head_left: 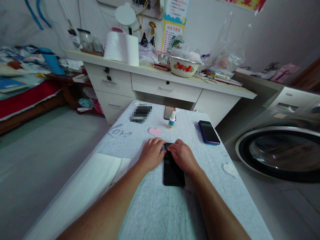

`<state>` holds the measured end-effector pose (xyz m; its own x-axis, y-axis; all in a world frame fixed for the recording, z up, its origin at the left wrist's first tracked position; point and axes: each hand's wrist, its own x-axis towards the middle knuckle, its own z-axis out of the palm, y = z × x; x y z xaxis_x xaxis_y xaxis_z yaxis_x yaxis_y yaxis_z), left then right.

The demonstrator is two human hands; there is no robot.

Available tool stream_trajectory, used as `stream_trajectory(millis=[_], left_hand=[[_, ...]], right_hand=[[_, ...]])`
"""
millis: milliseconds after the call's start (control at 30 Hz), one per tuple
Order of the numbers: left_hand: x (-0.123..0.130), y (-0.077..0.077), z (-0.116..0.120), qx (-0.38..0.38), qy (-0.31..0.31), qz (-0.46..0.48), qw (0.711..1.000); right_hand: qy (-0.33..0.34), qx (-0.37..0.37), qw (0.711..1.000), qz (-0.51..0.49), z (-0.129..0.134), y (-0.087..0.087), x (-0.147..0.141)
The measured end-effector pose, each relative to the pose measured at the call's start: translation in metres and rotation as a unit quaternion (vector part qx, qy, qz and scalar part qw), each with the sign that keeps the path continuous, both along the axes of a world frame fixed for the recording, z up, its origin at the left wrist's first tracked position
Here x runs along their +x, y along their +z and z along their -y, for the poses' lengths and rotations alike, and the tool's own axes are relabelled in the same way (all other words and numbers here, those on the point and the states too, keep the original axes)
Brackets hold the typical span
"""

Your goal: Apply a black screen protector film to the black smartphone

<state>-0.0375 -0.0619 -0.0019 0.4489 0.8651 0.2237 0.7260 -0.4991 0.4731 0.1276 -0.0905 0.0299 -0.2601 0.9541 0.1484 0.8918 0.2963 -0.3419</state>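
Observation:
A black smartphone (pixel 174 171) lies face up on the cloth-covered table in front of me. My left hand (pixel 153 153) is at its upper left corner, fingers together and bent round the edge, thumb against the side, gripping the phone. Over the upper right part of the screen, my right hand (pixel 183 156) is closed, its fingertips pressed together on the glass. Whatever is between those fingertips is too small to make out. Beyond the hands stands a small white spray bottle (pixel 171 120) with a blue and yellow label.
Another phone (pixel 209 132) lies at the table's right edge. A further phone (pixel 170 112) is behind the bottle, and a blurred dark item (pixel 141 113) sits far left. Folded white cloth (pixel 100 173) covers the left side. A desk (pixel 150 71) and washing machine (pixel 280 133) surround the table.

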Motion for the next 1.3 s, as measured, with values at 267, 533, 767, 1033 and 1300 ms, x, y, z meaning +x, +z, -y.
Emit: stream_trajectory(millis=[267, 533, 767, 1033, 1300], left_hand=[[0.0, 0.0022, 0.0008, -0.005, 0.0, 0.0, 1.0], [0.0007, 0.0011, -0.0001, 0.001, 0.0, -0.005, 1.0], [0.0004, 0.0017, 0.0006, -0.005, 0.003, -0.003, 1.0], [0.0007, 0.0014, 0.0005, -0.002, 0.002, -0.004, 1.0], [0.0006, 0.0024, 0.0008, -0.004, 0.001, -0.004, 1.0]], right_hand=[[0.003, 0.009, 1.0, -0.005, 0.0007, -0.0002, 0.0003], [0.006, 0.008, 1.0, -0.011, 0.0001, -0.0009, 0.001], [0.005, 0.01, 1.0, -0.01, -0.0002, -0.0014, 0.0007], [0.006, 0.011, 1.0, -0.016, 0.0004, -0.001, 0.0013], [0.003, 0.005, 1.0, -0.007, 0.0001, -0.0003, 0.0005]])
